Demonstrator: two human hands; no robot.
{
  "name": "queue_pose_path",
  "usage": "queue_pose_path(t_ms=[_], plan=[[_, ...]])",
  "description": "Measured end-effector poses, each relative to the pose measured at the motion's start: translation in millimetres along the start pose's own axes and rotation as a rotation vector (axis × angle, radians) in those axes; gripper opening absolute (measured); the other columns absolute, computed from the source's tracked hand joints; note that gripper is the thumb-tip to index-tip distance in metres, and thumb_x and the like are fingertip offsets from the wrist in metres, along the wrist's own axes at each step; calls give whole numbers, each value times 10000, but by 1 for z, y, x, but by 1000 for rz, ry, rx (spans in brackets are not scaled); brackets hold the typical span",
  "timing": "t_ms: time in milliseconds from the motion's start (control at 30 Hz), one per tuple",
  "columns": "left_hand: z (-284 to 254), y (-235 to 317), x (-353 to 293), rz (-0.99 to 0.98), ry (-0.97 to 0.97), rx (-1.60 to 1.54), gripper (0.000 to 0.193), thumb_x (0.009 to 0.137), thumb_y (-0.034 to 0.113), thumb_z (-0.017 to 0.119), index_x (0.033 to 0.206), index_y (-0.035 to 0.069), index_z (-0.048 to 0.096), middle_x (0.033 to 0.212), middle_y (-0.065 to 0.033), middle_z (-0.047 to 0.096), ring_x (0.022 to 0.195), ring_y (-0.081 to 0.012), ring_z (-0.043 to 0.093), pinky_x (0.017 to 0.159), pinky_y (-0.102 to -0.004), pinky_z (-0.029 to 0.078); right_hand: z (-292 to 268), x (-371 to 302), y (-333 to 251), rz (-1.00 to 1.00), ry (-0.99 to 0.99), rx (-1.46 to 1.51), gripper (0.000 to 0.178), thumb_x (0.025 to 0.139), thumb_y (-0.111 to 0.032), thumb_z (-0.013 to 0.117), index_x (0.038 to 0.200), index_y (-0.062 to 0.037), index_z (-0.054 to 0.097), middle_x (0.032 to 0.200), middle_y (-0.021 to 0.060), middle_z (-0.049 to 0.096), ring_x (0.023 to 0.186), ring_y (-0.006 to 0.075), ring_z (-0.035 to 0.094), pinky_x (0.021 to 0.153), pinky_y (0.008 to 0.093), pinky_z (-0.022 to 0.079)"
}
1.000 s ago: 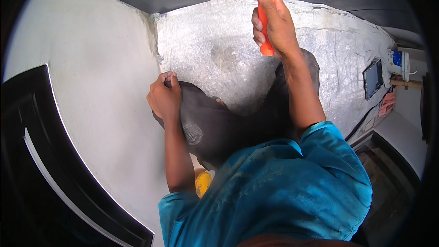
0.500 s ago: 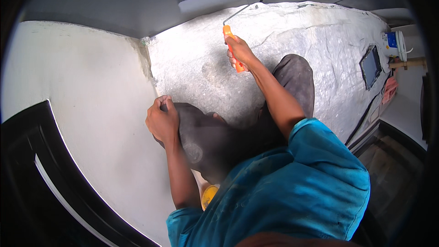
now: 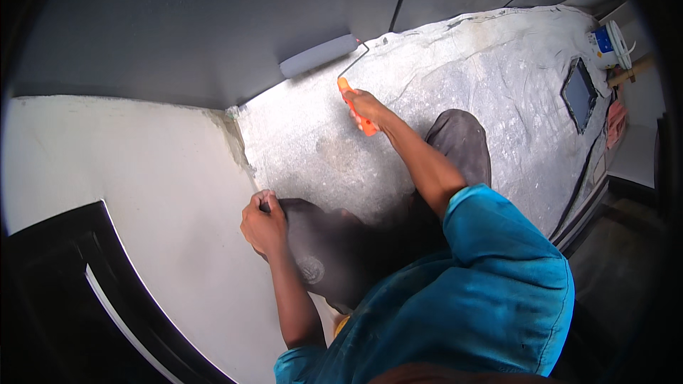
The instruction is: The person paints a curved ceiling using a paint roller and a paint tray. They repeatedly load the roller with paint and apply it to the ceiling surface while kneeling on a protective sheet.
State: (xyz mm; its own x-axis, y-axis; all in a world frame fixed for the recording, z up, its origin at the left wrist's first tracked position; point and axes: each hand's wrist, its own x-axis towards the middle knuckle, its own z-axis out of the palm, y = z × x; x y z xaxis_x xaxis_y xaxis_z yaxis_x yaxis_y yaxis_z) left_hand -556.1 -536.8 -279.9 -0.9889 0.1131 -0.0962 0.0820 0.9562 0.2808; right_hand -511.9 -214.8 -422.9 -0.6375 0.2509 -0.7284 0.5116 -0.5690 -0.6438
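My right hand (image 3: pixel 366 110) is closed round the orange handle of a paint roller (image 3: pixel 318 55). Its bent wire frame leads up to a long grey sleeve, which lies against the dark grey wall (image 3: pixel 185 35) just above the floor sheet. My left hand (image 3: pixel 265 226) rests by my bent left knee, beside the pale wall. Its fingers are curled in toward the thumb, and nothing shows between them.
A pale, spotted sheet (image 3: pixel 498 64) covers the floor along the dark wall. To the right lie a dark paint tray (image 3: pixel 580 96), a white and blue bucket (image 3: pixel 610 46) and a pinkish cloth (image 3: pixel 616 124). A black door (image 3: pixel 64 284) stands at lower left.
The view has tilted up, showing more of the dark wall. The roller's sleeve has moved down that wall to its lower edge, with my right hand still round the handle. My left hand stays by the knee.
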Motion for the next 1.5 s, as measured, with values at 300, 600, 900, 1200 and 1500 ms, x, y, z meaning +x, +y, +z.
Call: queue_pose_path(t_ms=[300,600,900,1200,1500], plan=[[14,10,10,0,-7,34,165,920,309,746,987,169,802,971,-119,766,939,-337,718,923,-466,525,13,-146,-73,-257,41,-14,319,1103,-428,493,1137,-111,477,654,-10,481,421,89,432,400,285,400],[16,9,25,26,-63,10,182,933,302,711,988,157,806,970,-79,798,956,-305,732,906,-441,516,25,-203,-154,-647,70,-79,383,1114,-438,478,1193,-64,499,649,-3,488,419,87,451,404,274,392],[16,8,30,25,-61,-2,170,933,293,712,985,160,804,929,-47,804,920,-281,744,896,-411,500,41,-234,-271,-1057,72,-143,398,1130,-463,453,1195,-75,513,641,-15,475,409,48,431,400,220,408],[23,2,35,36,-49,-17,164,931,297,717,967,164,806,922,-47,807,917,-272,755,878,-424,516,29,-243,-266,-988,57,-154,466,1113,-531,465,1219,-81,520,632,-17,471,398,53,428,397,221,402],[27,-2,40,67,-32,-2,177,912,294,716,961,149,804,928,-80,803,898,-311,754,836,-434,535,33,-267,-307,-1081,78,-153,505,1096,-565,485,1237,-82,525,634,-31,476,408,43,451,401,216,410]])
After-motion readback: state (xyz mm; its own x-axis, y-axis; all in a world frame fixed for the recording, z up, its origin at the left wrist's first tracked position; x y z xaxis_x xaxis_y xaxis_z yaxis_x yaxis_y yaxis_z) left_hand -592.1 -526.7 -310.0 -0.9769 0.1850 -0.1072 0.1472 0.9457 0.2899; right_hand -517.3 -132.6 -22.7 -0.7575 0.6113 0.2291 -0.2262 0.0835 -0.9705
